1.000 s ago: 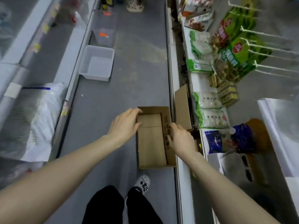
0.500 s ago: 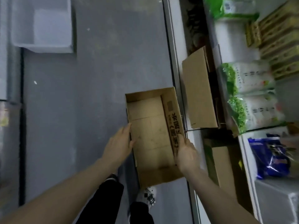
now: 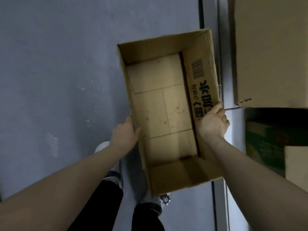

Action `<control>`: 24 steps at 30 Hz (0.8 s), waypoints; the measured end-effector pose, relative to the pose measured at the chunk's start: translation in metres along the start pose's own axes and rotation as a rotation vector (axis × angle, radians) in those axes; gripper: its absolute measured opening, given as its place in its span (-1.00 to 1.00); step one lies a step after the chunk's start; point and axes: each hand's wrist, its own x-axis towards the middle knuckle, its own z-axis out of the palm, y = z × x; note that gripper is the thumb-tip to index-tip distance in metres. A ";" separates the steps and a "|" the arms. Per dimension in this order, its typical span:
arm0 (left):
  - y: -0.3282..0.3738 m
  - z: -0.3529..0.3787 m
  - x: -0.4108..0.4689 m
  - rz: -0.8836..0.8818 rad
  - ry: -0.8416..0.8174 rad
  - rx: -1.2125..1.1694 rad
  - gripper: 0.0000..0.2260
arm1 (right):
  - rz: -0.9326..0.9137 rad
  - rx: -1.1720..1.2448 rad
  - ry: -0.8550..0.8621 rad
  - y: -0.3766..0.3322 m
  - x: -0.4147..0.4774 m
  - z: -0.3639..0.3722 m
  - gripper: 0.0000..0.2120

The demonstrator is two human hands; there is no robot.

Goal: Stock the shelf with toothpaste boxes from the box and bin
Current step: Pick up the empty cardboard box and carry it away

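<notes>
While both arms reach forward and down, the cardboard box (image 3: 160, 104) sits between the hands with its open top facing up, so its bare bottom flaps show. It lies over the grey floor (image 3: 58, 80), just beside the metal base rail (image 3: 223, 64) of the shelving on the right, and its near end covers part of a white shoe (image 3: 164, 200).

The left hand (image 3: 124, 135) grips the box's left wall: the thumb is hooked inside over the rim and pinches the cardboard against the fingers outside, which the wall hides, so I cannot tell how they lie. The right hand (image 3: 213, 122) holds the right wall (the one printed with black characters and a barcode (image 3: 197, 68)); its fingers are pressed together and curled over the outer edge, with the back of the hand turned up.

Past the rail, a larger brown carton (image 3: 270, 52) fills the upper right corner, and a dark green package (image 3: 263, 144) lies below it in shadow. Black trousers (image 3: 146, 217) show at the bottom.
</notes>
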 end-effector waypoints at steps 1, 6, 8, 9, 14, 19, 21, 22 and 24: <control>-0.001 0.006 0.003 -0.001 -0.007 -0.010 -0.68 | 0.012 -0.004 0.013 0.002 0.002 0.007 -0.15; -0.002 0.020 0.009 -0.032 0.045 0.002 -0.84 | 0.044 0.016 0.163 0.006 0.006 0.025 -0.24; -0.006 0.017 0.009 -0.047 0.089 0.030 -0.86 | 0.039 0.078 0.177 0.010 0.007 0.023 -0.39; -0.008 0.012 0.007 -0.056 0.109 0.050 -0.85 | 0.009 0.116 0.173 0.013 0.007 0.021 -0.48; -0.022 -0.025 -0.007 -0.095 0.193 0.152 -0.88 | -0.126 0.196 0.187 0.018 -0.011 0.001 -0.78; -0.023 -0.078 -0.037 -0.185 0.182 0.105 -0.83 | -0.173 0.232 -0.002 0.010 -0.042 -0.035 -0.73; -0.019 -0.102 -0.050 -0.215 0.179 0.056 -0.80 | -0.186 0.290 -0.043 0.005 -0.059 -0.052 -0.75; -0.017 -0.114 -0.058 -0.229 0.171 0.034 -0.79 | -0.184 0.330 -0.044 0.003 -0.068 -0.062 -0.78; -0.012 -0.135 -0.077 -0.240 0.164 -0.002 -0.81 | -0.191 0.346 0.017 0.000 -0.086 -0.085 -0.83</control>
